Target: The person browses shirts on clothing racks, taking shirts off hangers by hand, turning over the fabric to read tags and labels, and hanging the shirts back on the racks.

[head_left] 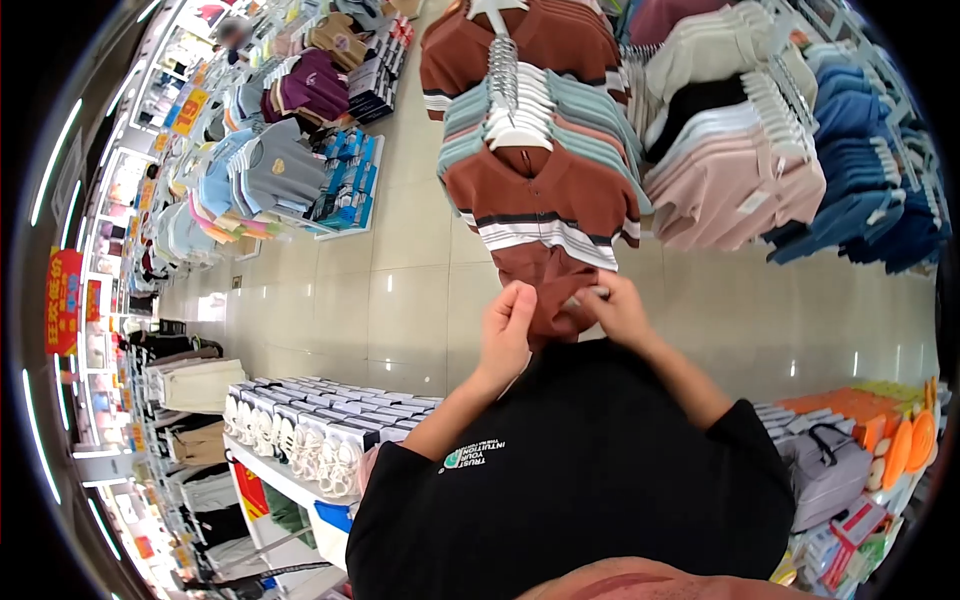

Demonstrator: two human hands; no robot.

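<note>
A brown polo shirt (530, 192) with white and black bands hangs at the front of a rack, facing me. Its lower brown fabric reaches toward my body and lies bunched between my two hands. On the left of this cloth, my left hand (509, 325) is closed, thumb up, gripping the edge. My right hand (618, 308) pinches the fabric on the other side with curled fingers. Something small and pale shows by the right fingertips, too small to name. Behind the front shirt hang several grey-green shirts (585, 115) on white hangers (517, 135).
Pink shirts (735, 190) and blue garments (840, 205) hang on racks to the right. White shoes (300, 440) with boxes line a shelf at lower left. A grey bag (825, 470) and orange slippers (905, 445) are at lower right. Tiled floor (400, 300) runs between the displays.
</note>
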